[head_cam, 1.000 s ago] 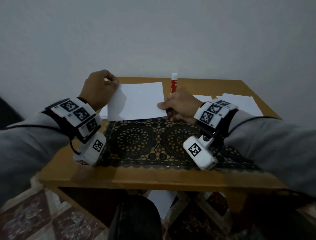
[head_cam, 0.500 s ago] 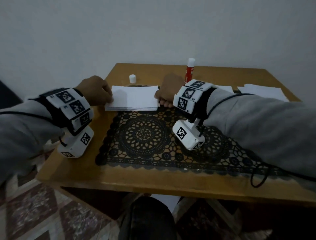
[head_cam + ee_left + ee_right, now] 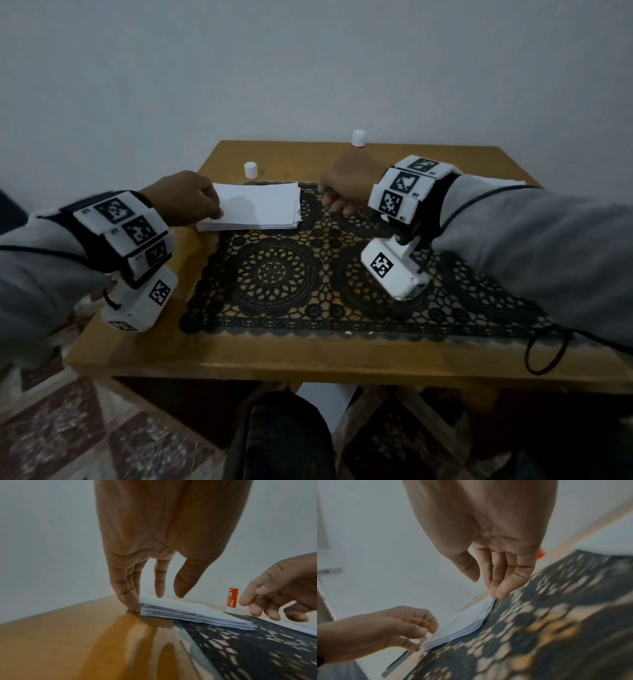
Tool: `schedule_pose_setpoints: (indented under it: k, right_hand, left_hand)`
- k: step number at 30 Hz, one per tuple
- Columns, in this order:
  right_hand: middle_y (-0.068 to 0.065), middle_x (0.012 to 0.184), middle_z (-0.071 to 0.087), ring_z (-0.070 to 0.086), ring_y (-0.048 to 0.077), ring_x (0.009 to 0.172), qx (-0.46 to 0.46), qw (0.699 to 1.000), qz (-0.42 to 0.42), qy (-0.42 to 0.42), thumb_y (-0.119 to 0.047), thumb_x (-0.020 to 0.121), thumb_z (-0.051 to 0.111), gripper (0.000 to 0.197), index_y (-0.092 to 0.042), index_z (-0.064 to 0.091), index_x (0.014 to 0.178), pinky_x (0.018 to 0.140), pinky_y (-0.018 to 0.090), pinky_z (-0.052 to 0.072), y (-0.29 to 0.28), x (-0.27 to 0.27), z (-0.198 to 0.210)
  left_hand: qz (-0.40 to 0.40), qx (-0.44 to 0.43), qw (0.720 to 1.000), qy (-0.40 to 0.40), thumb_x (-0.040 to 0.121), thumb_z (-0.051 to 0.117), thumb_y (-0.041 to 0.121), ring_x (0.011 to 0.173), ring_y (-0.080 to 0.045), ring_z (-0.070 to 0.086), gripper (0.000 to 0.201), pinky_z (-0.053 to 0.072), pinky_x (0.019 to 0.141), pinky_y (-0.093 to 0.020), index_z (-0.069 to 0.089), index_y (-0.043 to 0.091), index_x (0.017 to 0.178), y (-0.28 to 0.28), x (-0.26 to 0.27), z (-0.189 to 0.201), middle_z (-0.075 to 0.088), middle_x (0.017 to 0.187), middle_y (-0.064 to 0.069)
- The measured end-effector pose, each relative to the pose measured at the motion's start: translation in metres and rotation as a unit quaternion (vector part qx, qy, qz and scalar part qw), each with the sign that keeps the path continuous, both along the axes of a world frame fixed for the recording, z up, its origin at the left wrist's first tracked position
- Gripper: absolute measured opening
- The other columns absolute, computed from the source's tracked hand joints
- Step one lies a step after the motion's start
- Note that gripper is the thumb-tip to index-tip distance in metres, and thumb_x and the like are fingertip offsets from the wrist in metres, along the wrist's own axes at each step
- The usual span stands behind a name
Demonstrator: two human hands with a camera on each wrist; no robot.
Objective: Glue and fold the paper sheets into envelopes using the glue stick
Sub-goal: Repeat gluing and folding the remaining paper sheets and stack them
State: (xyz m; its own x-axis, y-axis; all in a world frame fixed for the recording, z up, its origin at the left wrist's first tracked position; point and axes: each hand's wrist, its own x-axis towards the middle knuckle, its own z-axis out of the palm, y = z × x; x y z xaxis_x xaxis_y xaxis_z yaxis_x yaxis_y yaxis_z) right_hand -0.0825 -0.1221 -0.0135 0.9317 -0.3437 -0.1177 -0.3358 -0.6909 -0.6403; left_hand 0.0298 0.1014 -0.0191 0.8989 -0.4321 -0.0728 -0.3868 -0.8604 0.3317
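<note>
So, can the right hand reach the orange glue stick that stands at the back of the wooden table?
Probably yes: the right hand looks empty, and the orange glue stick stands upright just behind it, with nothing visible in between.

Grey sleeves (image 3: pixel 534 246), black straps (image 3: pixel 447 202), white wrist blocks (image 3: pixel 394 270) with square black markers (image 3: pixel 381 265), black cable (image 3: pixel 526 356)

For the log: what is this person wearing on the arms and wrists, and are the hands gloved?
No gloves: the left hand and right hand are bare. Both arms are in grey sleeves. Each wrist carries a black strap with white blocks printed with black square markers, and a marked white camera box sits below. A thin black cable runs along the right sleeve.
</note>
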Motion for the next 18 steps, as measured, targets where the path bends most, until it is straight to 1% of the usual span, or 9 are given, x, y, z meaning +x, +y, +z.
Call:
schedule_pose_setpoints:
  k: [2,3,5,6,8,12,14,16,18]
  right_hand:
    - [0.017,0.088,0.069,0.063,0.026,0.064,-0.107,0.994,-0.006,-0.032,-0.013,0.094,0.05,0.024,0.007,0.064,0.09,0.058,0.033,0.054,-0.016,-0.017,0.011]
    - [0.021,0.095,0.07,0.065,0.031,0.069,-0.163,0.985,-0.009,-0.057,-0.013,0.093,0.051,0.027,0.009,0.066,0.087,0.064,0.038,0.054,-0.028,-0.028,0.014]
    - [0.02,0.084,0.07,0.064,0.033,0.072,-0.232,0.969,-0.003,-0.088,-0.014,0.09,0.051,0.028,0.005,0.067,0.076,0.067,0.038,0.05,-0.054,-0.05,0.012]
    - [0.017,0.079,0.07,0.065,0.031,0.073,-0.243,0.966,-0.005,-0.091,-0.013,0.089,0.052,0.027,0.002,0.069,0.073,0.069,0.038,0.051,-0.064,-0.061,0.008]
    - [0.013,0.079,0.071,0.065,0.028,0.076,-0.252,0.963,-0.013,-0.091,-0.01,0.087,0.054,0.023,-0.001,0.071,0.075,0.073,0.038,0.052,-0.083,-0.078,0.0]
    - [0.01,0.084,0.07,0.063,0.026,0.078,-0.259,0.96,0.004,-0.103,-0.007,0.089,0.052,0.02,-0.002,0.07,0.083,0.07,0.037,0.052,-0.11,-0.097,-0.008]
    - [0.01,0.084,0.07,0.063,0.026,0.078,-0.259,0.961,0.016,-0.099,-0.007,0.088,0.052,0.02,-0.002,0.07,0.083,0.07,0.036,0.052,-0.117,-0.1,-0.013]
    - [0.01,0.086,0.07,0.063,0.025,0.079,-0.251,0.962,0.012,-0.107,-0.007,0.088,0.053,0.02,-0.001,0.071,0.085,0.069,0.031,0.05,-0.121,-0.099,-0.015]
    - [0.008,0.087,0.071,0.062,0.023,0.081,-0.247,0.96,-0.008,-0.132,-0.007,0.088,0.053,0.02,-0.001,0.072,0.085,0.071,0.03,0.048,-0.124,-0.098,-0.015]
  left_hand:
    - [-0.036,0.024,0.997,-0.065,0.085,0.066,0.021,0.099,-0.026,0.052,0.019,0.039,0.079,-0.031,0.062,0.012,0.102,-0.004,-0.01,0.003,0.054,0.108,-0.007]
    - [-0.059,0.022,0.994,-0.092,0.086,0.065,0.021,0.098,-0.027,0.051,0.02,0.037,0.078,-0.03,0.062,0.013,0.104,-0.008,-0.016,0.005,0.053,0.109,-0.009]
    - [-0.111,0.003,0.986,-0.126,0.086,0.064,0.019,0.095,-0.026,0.049,0.021,0.036,0.077,-0.029,0.062,0.013,0.106,-0.02,-0.031,0.008,0.053,0.111,-0.012]
    - [-0.139,-0.005,0.981,-0.134,0.086,0.063,0.019,0.099,-0.027,0.05,0.02,0.036,0.079,-0.03,0.062,0.014,0.106,-0.029,-0.039,0.01,0.052,0.111,-0.012]
    - [-0.197,-0.016,0.971,-0.138,0.088,0.061,0.02,0.103,-0.027,0.052,0.018,0.037,0.083,-0.031,0.063,0.017,0.106,-0.053,-0.056,0.015,0.052,0.11,-0.01]
    - [-0.293,-0.044,0.945,-0.136,0.09,0.057,0.019,0.095,-0.019,0.052,0.018,0.033,0.079,-0.025,0.063,0.015,0.107,-0.109,-0.087,0.022,0.057,0.105,-0.005]
    - [-0.321,-0.045,0.937,-0.129,0.09,0.057,0.018,0.095,-0.017,0.053,0.02,0.036,0.079,-0.026,0.062,0.013,0.109,-0.136,-0.096,0.02,0.061,0.108,-0.004]
    - [-0.346,-0.021,0.931,-0.114,0.091,0.057,0.02,0.103,-0.021,0.056,0.027,0.04,0.084,-0.027,0.059,0.013,0.117,-0.161,-0.101,0.015,0.062,0.116,-0.005]
    - [-0.359,0.031,0.928,-0.093,0.092,0.058,0.028,0.112,-0.021,0.053,0.039,0.039,0.09,-0.029,0.051,0.017,0.128,-0.181,-0.106,0.01,0.057,0.125,-0.006]
